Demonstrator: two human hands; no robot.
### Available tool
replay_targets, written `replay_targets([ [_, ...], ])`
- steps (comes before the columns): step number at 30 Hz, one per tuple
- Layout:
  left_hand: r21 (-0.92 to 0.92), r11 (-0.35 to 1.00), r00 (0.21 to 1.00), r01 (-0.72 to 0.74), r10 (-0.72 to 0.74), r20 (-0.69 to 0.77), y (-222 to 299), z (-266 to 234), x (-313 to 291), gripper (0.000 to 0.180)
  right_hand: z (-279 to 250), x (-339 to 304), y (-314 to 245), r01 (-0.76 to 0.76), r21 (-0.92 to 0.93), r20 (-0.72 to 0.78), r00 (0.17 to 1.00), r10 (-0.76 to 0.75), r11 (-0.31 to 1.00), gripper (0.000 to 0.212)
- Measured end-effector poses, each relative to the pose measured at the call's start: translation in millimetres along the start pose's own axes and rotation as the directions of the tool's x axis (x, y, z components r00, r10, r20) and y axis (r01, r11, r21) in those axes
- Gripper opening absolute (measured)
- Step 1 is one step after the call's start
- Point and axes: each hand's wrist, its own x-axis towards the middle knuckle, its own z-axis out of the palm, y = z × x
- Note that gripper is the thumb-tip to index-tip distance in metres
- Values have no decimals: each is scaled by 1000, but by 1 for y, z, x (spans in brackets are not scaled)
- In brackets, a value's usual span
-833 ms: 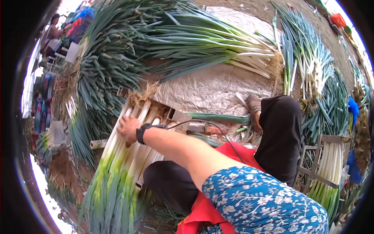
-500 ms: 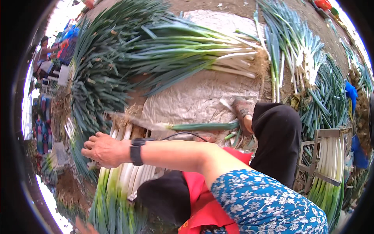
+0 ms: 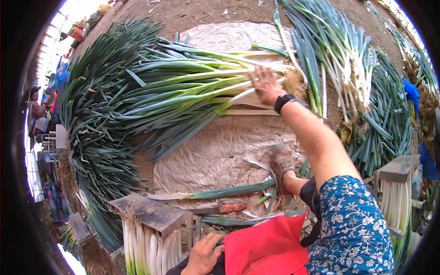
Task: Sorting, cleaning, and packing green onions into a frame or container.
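My right hand [image 3: 266, 86], a dark watch on its wrist, is stretched out over the pile of long green onions [image 3: 206, 85]. Its fingers are apart and rest on the white stalks, close to the brown root ends [image 3: 294, 82]; no stalk is visibly gripped. Low in the view, my left hand [image 3: 202, 255] lies on my dark trouser leg with fingers slightly bent and nothing visible in it. Beside that hand stands a small rack with a board top [image 3: 153, 211], with a bundle of green onions [image 3: 151, 247] upright against it.
A pale sheet [image 3: 215, 151] covers the ground, a loose green onion [image 3: 220, 192] lying across it. More green onions [image 3: 339, 55] are heaped at right. A second filled rack [image 3: 398, 169] stands beyond my right arm. My sandalled foot [image 3: 283, 165] is on the sheet.
My right hand has swung from the left rack out to the far pile's root ends. My left hand now shows low in the middle. The whole view has shifted.
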Motion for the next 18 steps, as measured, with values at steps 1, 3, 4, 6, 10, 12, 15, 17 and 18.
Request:
replay_targets([
  [1, -34, 999, 999, 36, -36, -5, -1, -3, 9, 32, -1, 11, 9, -14, -49, 52, 999, 17, 999, 76],
  [3, -97, 990, 995, 101, -103, -8, -3, -9, 27, 32, 6, 29, 26, -30, -116, 93, 995, 41, 993, 85],
  [4, -103, 985, 990, 135, -140, -36, -7, -8, 34, 32, -2, 38, 23, -36, -106, 179, 982, 55, 994, 98],
  [6, -109, 977, 977, 186, -195, -88, -17, -6, 45, 32, -3, 53, 29, -74, -28, 296, 952, 79, 997, 134],
  [10, -73, 981, 971, 181, -190, -145, -38, 4, 56, 34, 33, 71, 77, -46, 388, 155, 988, -16, 921, 145],
  [12, -96, 975, 976, 200, -207, -71, -35, 2, 61, 41, 34, 73, 80, -87, 428, 247, 969, -24, 900, 140],
  [15, -166, 982, 970, 93, -127, -205, -28, 3, 71, 33, 36, 54, 72, -62, 406, 329, 941, -83, 912, 134],
  [17, -171, 978, 961, 116, -154, -232, -24, 5, 68, 33, 28, 32, 41, -22, 237, 308, 950, -54, 971, 131],
  [18, -159, 980, 959, 122, -158, -235, -25, 5, 67, 33, 31, 22, 40, 24, 295, 163, 984, -75, 955, 129],
])
